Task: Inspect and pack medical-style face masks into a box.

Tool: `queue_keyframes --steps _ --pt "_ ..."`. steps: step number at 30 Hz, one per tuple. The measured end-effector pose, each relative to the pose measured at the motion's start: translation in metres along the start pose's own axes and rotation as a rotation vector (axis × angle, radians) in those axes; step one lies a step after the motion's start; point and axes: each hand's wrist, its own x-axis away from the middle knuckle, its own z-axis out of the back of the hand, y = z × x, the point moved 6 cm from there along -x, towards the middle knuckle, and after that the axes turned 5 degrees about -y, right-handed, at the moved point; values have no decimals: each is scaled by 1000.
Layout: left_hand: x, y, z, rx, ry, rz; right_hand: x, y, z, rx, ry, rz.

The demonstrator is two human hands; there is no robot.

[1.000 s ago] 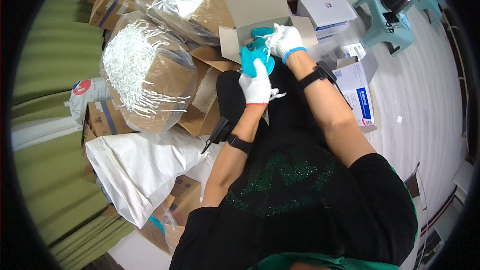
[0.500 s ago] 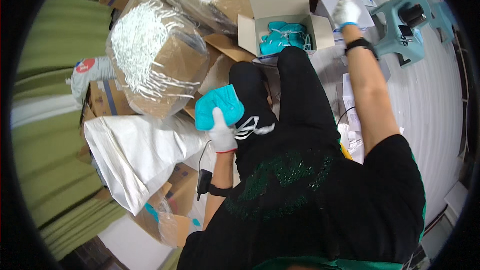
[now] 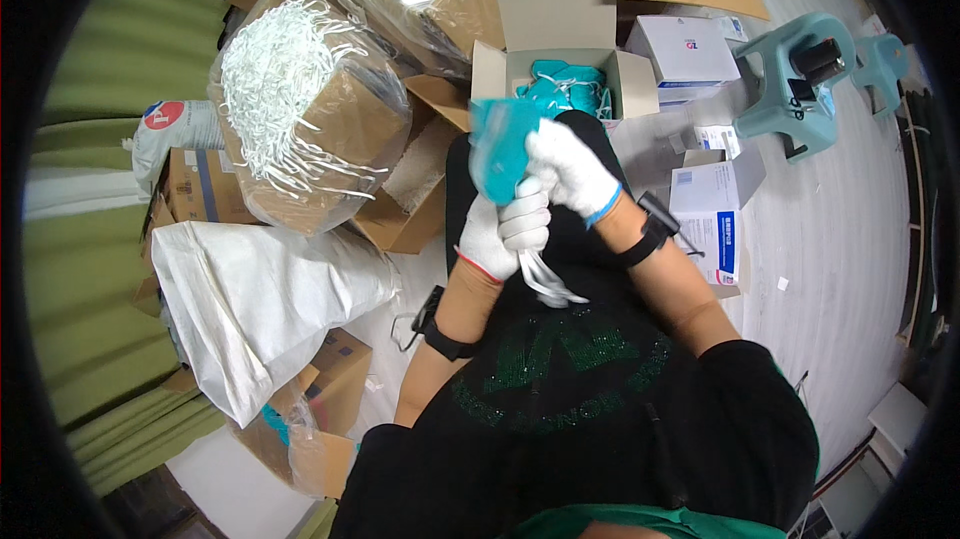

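In front of my lap is a teal face mask (image 3: 497, 149), tilted and partly smeared by motion. My left hand (image 3: 505, 231), in a white glove, is closed round its lower end. White ear straps (image 3: 545, 282) hang out below that fist. My right hand (image 3: 575, 171), gloved in white too, presses its fingers against the mask's right edge, touching the left hand. The gloves hide part of the mask. Just beyond my knees stands an open carton (image 3: 556, 14) with several teal masks (image 3: 565, 87) inside.
At the left, a plastic-lined box holds a heap of white straps (image 3: 285, 89). A white sack (image 3: 265, 304) lies nearer me. To the right are a closed white box (image 3: 685, 49), another white box (image 3: 708, 204) and a blue-grey stool (image 3: 800, 89). Green curtains (image 3: 105, 239) hang far left.
My right hand has come back from the closed white box at the upper right to the mask. The left hand has carried the mask rightward to the middle, its fingers now wrapped round the lower end.
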Motion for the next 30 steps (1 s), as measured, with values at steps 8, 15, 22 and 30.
queue_keyframes --steps 8,15,22,30 --pt "39 77 -38 -1506 961 -688 -9 -45 7 575 316 -37" --pt "12 115 -49 -1494 959 -1322 -19 14 9 -205 159 -419" --pt "15 97 -70 -1703 827 -1355 -10 15 -30 -832 23 -553" --pt "-23 85 3 -1672 890 -943 -99 -7 139 663 546 175"
